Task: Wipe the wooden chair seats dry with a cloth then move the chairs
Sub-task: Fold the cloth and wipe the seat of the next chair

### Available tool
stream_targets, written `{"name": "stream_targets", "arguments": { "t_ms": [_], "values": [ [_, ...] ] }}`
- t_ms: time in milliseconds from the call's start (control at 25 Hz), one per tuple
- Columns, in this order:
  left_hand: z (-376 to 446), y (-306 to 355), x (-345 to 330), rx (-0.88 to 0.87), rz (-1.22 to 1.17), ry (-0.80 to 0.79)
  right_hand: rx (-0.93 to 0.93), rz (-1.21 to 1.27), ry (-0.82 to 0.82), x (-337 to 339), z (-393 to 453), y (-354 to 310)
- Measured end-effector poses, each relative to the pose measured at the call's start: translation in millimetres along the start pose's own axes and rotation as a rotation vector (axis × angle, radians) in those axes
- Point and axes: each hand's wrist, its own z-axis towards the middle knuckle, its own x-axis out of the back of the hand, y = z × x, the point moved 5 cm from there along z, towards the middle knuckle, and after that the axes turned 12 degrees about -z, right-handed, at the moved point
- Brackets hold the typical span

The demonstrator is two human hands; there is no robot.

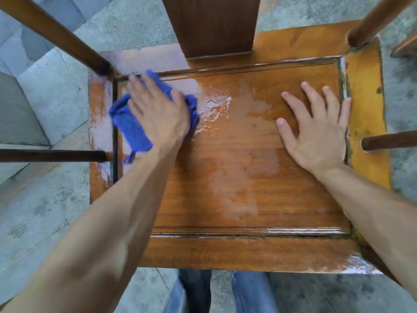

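Left grip [155,111] presses flat, fingers spread, on a crumpled blue microfibre cloth [130,125] at the far-left corner of the glossy orange-brown wooden chair seat [225,177], beside a patch of pooled water [214,109] that glistens near the middle of the panel. Right grip [316,129] lies released, palm down and fingers splayed, on the seat's right side, close to the raised frame edge. Dark brown wooden chair back slat [212,23] rises at the far edge, and grey concrete floor [45,222] surrounds the chair.
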Motion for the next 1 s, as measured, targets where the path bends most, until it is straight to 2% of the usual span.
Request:
{"name": "stream_targets", "arguments": {
  "t_ms": [80, 160, 240, 280, 360, 440, 520, 600, 680, 760, 800, 880, 1000],
  "values": [
    [-27, 57, -30, -0.252, 0.034, -0.088, -0.017, 0.001, 0.026, -3, -4, 2],
    [-91, 87, -51, -0.608, 0.024, -0.236, -0.031, 0.051, 0.052, -2, -4, 6],
    [-160, 64, -44, -0.911, 0.056, -0.419, -0.042, 0.096, 0.062, -1, -5, 8],
    [-185, 33, -34, -0.983, 0.094, -0.466, -0.048, 0.107, 0.058, 0, -5, 10],
    [-206, -46, 0, -0.896, 0.173, -0.448, -0.05, 0.118, 0.03, 1, -4, 9],
    [-195, -115, 35, -0.66, 0.229, -0.354, -0.046, 0.113, 0.013, 3, -5, 6],
    [-158, -142, 52, -0.456, 0.241, -0.268, -0.047, 0.11, 0.021, 4, -4, 2],
    [-110, -128, 49, -0.255, 0.218, -0.142, -0.042, 0.125, 0.035, 5, -2, 0],
    [-60, -87, 36, -0.032, 0.133, -0.002, -0.041, 0.15, 0.05, 4, 0, 2],
    [-27, -33, 6, 0.094, 0.058, 0.047, -0.048, 0.192, 0.062, 1, 0, 7],
    [-23, -1, -11, 0.078, 0.059, 0.037, -0.059, 0.226, 0.061, 0, 1, 8],
    [-53, 69, -47, -0.101, 0.071, -0.024, -0.107, 0.338, 0.033, 1, 3, 14],
    [-159, 134, -83, -0.572, 0.051, -0.267, -0.17, 0.503, -0.031, 7, 9, 18]
  ]
}}
